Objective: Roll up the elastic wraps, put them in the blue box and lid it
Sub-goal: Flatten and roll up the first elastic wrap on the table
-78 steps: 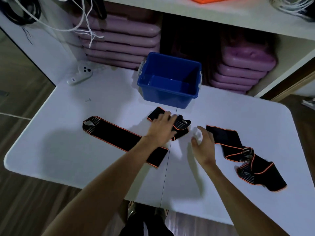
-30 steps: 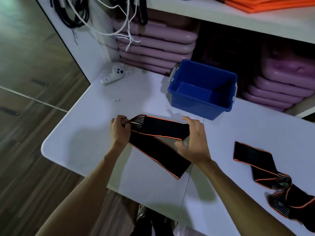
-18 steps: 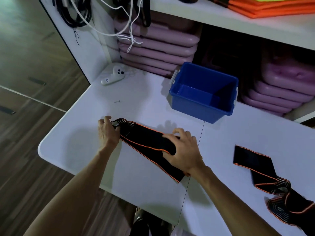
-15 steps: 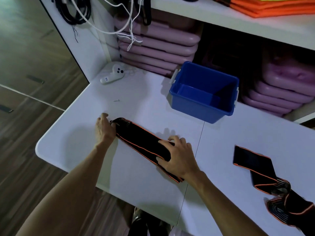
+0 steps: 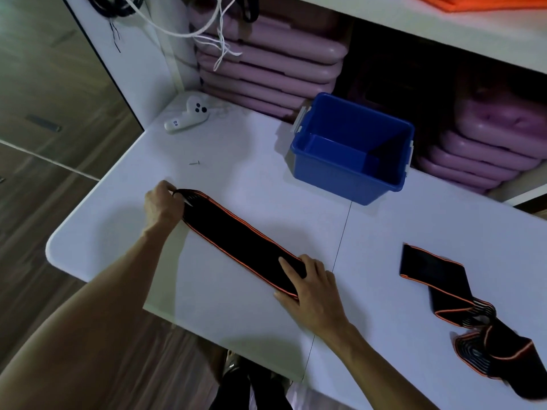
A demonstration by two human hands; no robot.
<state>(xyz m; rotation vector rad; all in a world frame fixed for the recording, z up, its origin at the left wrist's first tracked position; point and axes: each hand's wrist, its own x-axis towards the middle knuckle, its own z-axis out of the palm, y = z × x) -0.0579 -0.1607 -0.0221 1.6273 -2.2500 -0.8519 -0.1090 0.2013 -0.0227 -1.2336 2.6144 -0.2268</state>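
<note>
A black elastic wrap with orange edging [image 5: 236, 238] lies stretched flat on the white table [image 5: 242, 161], running from upper left to lower right. My left hand [image 5: 161, 207] pinches its far left looped end. My right hand [image 5: 310, 287] presses down on its near right end, fingers spread over the fabric. A second black and orange wrap [image 5: 450, 294] lies crumpled at the right side of the table. The open blue box [image 5: 352, 147] stands behind the wrap, empty inside. No lid is in view.
A white handheld controller [image 5: 188, 115] lies at the table's back left corner, and a small screw [image 5: 194, 163] lies nearer in. Purple stacked steps [image 5: 266, 66] fill the shelf behind the box. White cords [image 5: 207, 34] hang above. The table's left edge is near my left hand.
The folded wrap has been opened out and laid flat. My right hand slid down to its near end while my left hand stayed on the looped end.
</note>
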